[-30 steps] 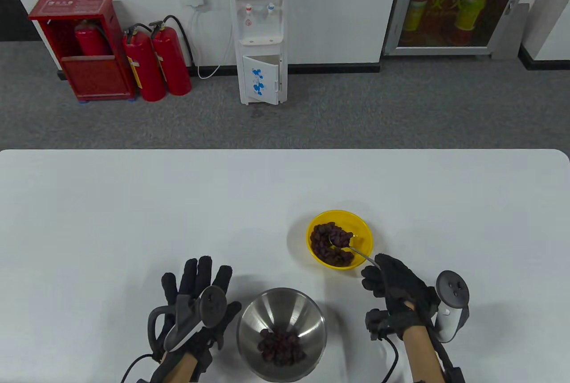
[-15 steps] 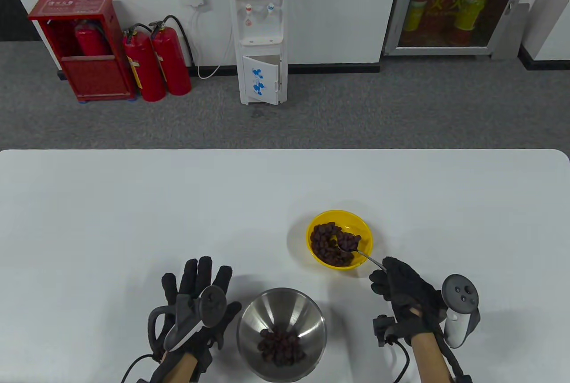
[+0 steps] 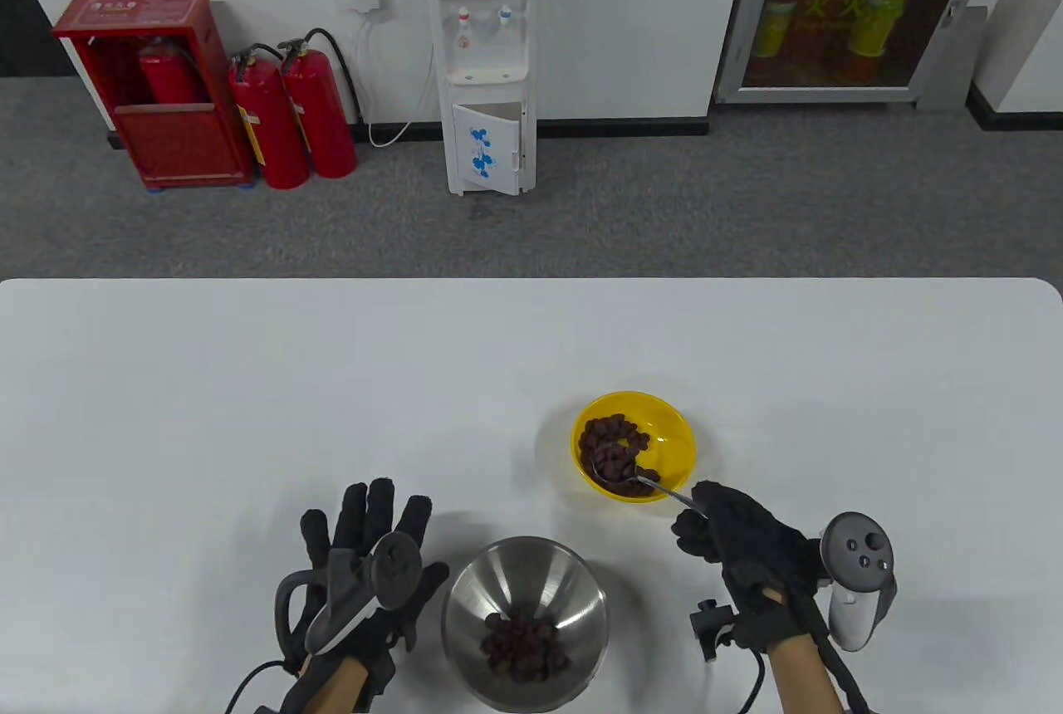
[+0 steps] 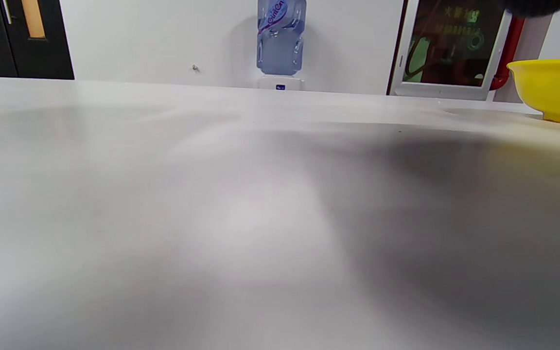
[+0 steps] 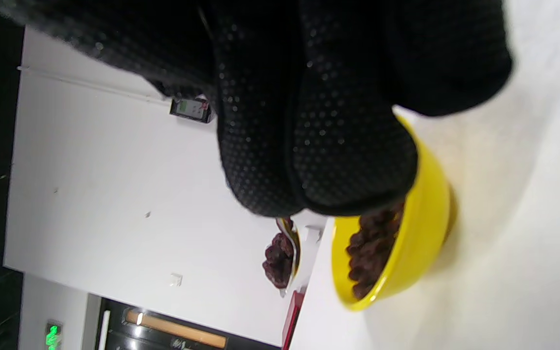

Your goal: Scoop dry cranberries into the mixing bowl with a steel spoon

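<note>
A yellow bowl (image 3: pixel 673 436) holds dry cranberries (image 3: pixel 614 427) right of the table's middle. My right hand (image 3: pixel 722 523) grips the handle of the steel spoon (image 3: pixel 619 467), whose bowl is heaped with cranberries and lifted above the yellow bowl's near left side. The right wrist view shows the loaded spoon (image 5: pixel 282 262) raised clear of the yellow bowl (image 5: pixel 406 262). The steel mixing bowl (image 3: pixel 525 573) stands at the near edge with cranberries (image 3: pixel 525 646) in its bottom. My left hand (image 3: pixel 365 548) rests flat on the table to its left, fingers spread, holding nothing.
The white table (image 3: pixel 249 398) stretches bare to the left and back. Beyond its far edge stand a water dispenser (image 3: pixel 482 58) and red fire extinguishers (image 3: pixel 291 116). The left wrist view shows bare tabletop and the yellow bowl's side (image 4: pixel 552 90).
My right hand scooped through the yellow bowl, then drew the loaded spoon up and to the near left side of that bowl. The left hand has not moved.
</note>
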